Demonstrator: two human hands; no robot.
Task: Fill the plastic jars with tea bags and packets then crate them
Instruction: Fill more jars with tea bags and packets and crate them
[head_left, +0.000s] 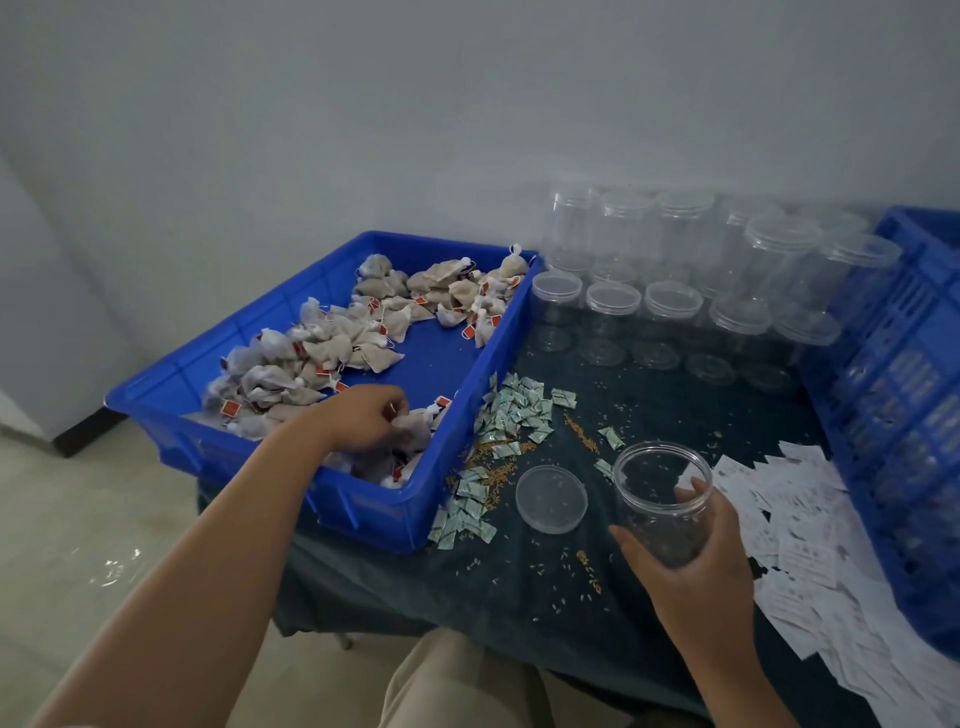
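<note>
Open jar (662, 501) sat gripped in the right hand (691, 566); the left hand (363, 418) pinched tea bags (410, 431) in the blue tray (374, 509).

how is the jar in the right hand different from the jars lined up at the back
The held jar has its mouth open, a loose lid lying beside it; the back jars wear lids. The held jar is gripped by the right hand; the back jars stand untouched in rows by the wall, some stacked two high. Both are clear round plastic, with no tea bags inside.
</note>
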